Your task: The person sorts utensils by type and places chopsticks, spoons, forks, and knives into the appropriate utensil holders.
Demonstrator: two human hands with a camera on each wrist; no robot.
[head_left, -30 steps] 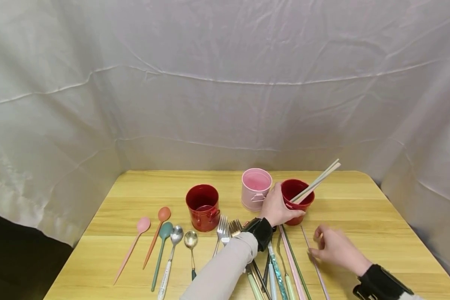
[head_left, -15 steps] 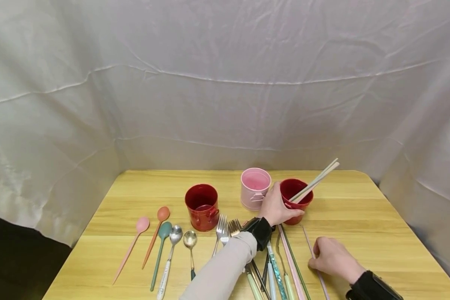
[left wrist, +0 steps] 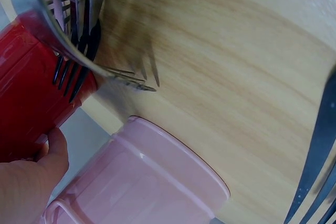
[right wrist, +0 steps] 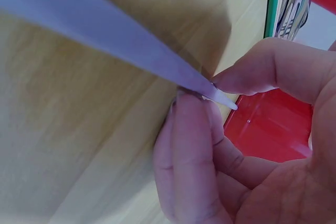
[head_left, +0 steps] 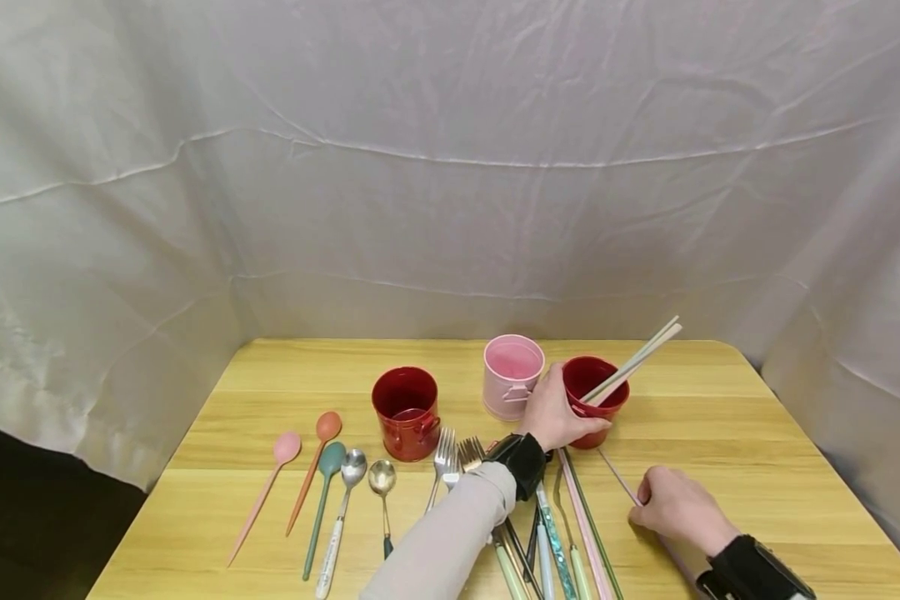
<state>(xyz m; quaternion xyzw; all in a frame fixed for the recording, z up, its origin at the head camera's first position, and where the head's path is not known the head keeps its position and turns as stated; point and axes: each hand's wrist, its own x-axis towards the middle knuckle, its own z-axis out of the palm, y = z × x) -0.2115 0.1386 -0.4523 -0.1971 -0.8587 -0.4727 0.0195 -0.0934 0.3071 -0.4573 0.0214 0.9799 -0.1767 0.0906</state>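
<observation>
My left hand [head_left: 555,415] grips the side of the right-hand red bucket [head_left: 583,377], thumb across its near side. Two pale chopsticks [head_left: 637,360] lean out of it to the right. In the left wrist view, fingertips [left wrist: 55,153] lie against the red wall. My right hand [head_left: 678,504] pinches a lilac chopstick [right wrist: 126,38] between thumb and fingers, right of the other cutlery. Its thin tip pokes out past the fingertips in the right wrist view. From the head view, it slants from near the bucket's foot back under the hand toward the wrist.
A pink bucket [head_left: 512,400] stands left of my left hand, and another red bucket [head_left: 407,433] farther left. Several spoons [head_left: 332,458] lie in a row at left. Forks [head_left: 446,454], knives and pink and green chopsticks [head_left: 587,508] lie partly under my left forearm.
My right hand has closed on the lilac chopstick and shifted slightly right and away from me. The chopstick's near end has swung right. The left hand keeps its hold on the bucket.
</observation>
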